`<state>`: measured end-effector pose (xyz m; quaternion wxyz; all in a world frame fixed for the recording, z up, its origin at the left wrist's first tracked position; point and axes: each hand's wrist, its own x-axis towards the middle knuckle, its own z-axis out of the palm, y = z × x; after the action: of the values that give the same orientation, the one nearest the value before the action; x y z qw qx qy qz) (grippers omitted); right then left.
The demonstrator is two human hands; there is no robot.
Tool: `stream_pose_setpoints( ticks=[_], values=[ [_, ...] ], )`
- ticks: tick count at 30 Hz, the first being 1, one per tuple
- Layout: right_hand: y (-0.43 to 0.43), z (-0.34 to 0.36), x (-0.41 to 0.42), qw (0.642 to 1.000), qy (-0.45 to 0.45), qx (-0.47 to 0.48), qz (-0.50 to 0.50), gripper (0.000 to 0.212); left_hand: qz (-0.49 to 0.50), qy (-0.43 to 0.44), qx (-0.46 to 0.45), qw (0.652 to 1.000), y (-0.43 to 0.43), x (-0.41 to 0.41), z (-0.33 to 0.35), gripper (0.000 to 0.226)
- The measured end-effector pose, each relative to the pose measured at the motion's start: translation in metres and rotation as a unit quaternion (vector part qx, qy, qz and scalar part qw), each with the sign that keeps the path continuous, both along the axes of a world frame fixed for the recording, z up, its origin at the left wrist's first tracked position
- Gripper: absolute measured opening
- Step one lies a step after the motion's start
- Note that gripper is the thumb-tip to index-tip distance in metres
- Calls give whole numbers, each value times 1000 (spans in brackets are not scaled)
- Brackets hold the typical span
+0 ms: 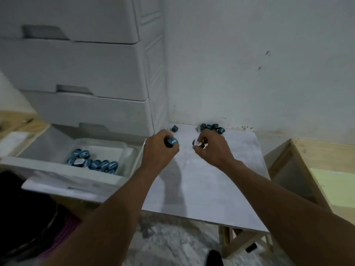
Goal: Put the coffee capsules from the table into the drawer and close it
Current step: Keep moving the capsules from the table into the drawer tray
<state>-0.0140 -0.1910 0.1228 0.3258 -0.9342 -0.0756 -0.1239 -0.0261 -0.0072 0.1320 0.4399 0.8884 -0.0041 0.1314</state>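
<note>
Reaching over the table, left hand fingers gripping a capsule, right hand fingers pinching another capsule.

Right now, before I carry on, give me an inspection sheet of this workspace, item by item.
Surface: white table, capsules lying at its far edge.
Job's things: open drawer holding a pile of blue capsules; cluster of capsules by the wall; lone capsule near the cabinet corner.
Clutter: small dark item on wood at far left, too blurred to name.
Grips: left grip holds a blue-topped capsule; right grip pinches a dark capsule.
Cables: nothing seen.
Surroundings: white drawer cabinet, marked wall, wooden bench at right.
</note>
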Motion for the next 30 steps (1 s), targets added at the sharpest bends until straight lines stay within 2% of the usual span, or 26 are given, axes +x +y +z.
stream_pose_setpoints(
  ticks=[3, 8, 13, 17, 22, 26, 30],
  values=[
    [47, 0, -17, 999, 5, 15, 43, 23, 12, 14, -2, 1000, 44, -25, 5, 35],
    [119, 2, -31, 994, 13, 21, 108, 41, 53, 4, 44, 998, 110, -56, 14, 24],
    [178, 8, -26, 986, 2, 9, 169, 28, 111, 21, 59, 992, 168, -62, 12, 38],
    [216, 5, -10, 979, 1, 9, 205, 33, 142, 35, 69, 987, 201, -58, 7, 42],
    [260, -11, 28, 973, 22, 11, 228, 41, 146, 53, 100, 983, 239, -33, 3, 41],
    [286, -24, 63, 970, 53, 5, 236, 42, 116, 94, 143, 978, 267, 2, 1, 41],
    [307, -46, 90, 962, 92, -15, 258, 45, 97, 145, 146, 974, 292, 35, -7, 46]
  ],
)
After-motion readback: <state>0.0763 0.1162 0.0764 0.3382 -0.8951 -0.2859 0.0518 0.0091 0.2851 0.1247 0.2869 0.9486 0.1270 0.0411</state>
